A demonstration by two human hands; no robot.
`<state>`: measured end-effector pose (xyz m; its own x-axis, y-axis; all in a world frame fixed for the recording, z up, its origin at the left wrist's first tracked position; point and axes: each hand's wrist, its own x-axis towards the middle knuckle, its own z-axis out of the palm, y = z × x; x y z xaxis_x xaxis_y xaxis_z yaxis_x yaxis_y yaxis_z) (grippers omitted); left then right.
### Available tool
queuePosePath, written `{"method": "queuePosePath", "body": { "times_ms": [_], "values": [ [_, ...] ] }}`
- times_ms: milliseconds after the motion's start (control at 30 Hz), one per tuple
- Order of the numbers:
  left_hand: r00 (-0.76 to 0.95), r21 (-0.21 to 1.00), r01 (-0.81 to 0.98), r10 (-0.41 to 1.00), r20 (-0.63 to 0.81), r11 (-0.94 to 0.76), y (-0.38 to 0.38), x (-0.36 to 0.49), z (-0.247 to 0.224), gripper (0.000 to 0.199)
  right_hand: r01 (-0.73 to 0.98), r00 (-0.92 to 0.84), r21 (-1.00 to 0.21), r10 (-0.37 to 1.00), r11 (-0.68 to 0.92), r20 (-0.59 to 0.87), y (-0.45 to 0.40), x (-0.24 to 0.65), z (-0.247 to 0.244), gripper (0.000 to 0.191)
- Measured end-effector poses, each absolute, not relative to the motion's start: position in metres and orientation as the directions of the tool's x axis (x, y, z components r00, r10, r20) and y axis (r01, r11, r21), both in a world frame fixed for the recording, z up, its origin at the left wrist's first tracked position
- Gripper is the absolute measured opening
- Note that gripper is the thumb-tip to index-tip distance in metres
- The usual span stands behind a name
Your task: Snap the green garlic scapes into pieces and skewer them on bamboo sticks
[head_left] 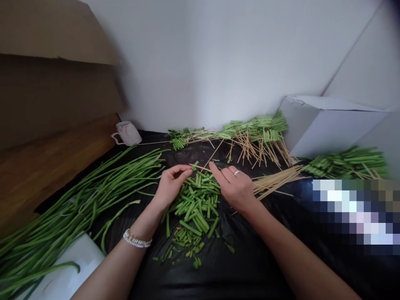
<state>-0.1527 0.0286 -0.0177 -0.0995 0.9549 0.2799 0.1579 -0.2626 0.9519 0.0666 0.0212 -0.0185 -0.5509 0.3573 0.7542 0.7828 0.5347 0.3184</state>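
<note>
My left hand [173, 183] pinches a short piece of green stem [194, 166] between thumb and fingertips. A thin wooden skewer [204, 168] runs from that piece to my right hand [234, 186], whose fingers are closed round it with the index finger stretched along it. Below both hands lies a loose pile of cut green pieces [200, 208] on the black sheet [243, 266]. Smaller scraps [184, 241] lie nearer to me. A bundle of bare skewers [278, 180] rests just right of my right hand.
Long green stems [103, 191] spread on the left over a white box [75, 266]. Skewers loaded with green pieces [259, 129] lie at the back, more [346, 162] at right. A mug [128, 133], cardboard box [56, 83] and white carton [331, 125] stand around.
</note>
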Motion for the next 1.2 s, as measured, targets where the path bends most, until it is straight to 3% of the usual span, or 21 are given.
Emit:
{"method": "queuePosePath", "body": {
  "times_ms": [200, 300, 533, 900, 1200],
  "values": [
    [-0.162, 0.973, -0.225, 0.987, 0.003, -0.040, 0.029, -0.155, -0.016, 0.036, 0.797, -0.522, 0.298, 0.350, 0.526, 0.778, 0.021, 0.064, -0.024, 0.032],
    [-0.136, 0.948, -0.317, 0.989, -0.052, 0.006, 0.030, -0.156, -0.015, 0.038, 0.778, -0.560, 0.319, 0.367, 0.542, 0.743, 0.020, 0.064, -0.021, 0.030],
    [-0.077, 0.924, -0.378, 0.992, -0.101, 0.065, 0.029, -0.157, -0.016, 0.035, 0.727, -0.629, 0.376, 0.339, 0.574, 0.700, 0.014, 0.062, -0.014, 0.028],
    [0.020, 0.860, -0.488, 0.987, -0.161, 0.151, 0.030, -0.161, -0.019, 0.022, 0.789, -0.555, 0.318, 0.388, 0.525, 0.736, 0.011, 0.059, -0.020, 0.036],
    [0.064, 0.858, -0.484, 0.985, -0.161, 0.172, 0.027, -0.156, -0.018, 0.026, 0.793, -0.542, 0.279, 0.420, 0.541, 0.728, 0.010, 0.055, -0.023, 0.037]
  ]
}}
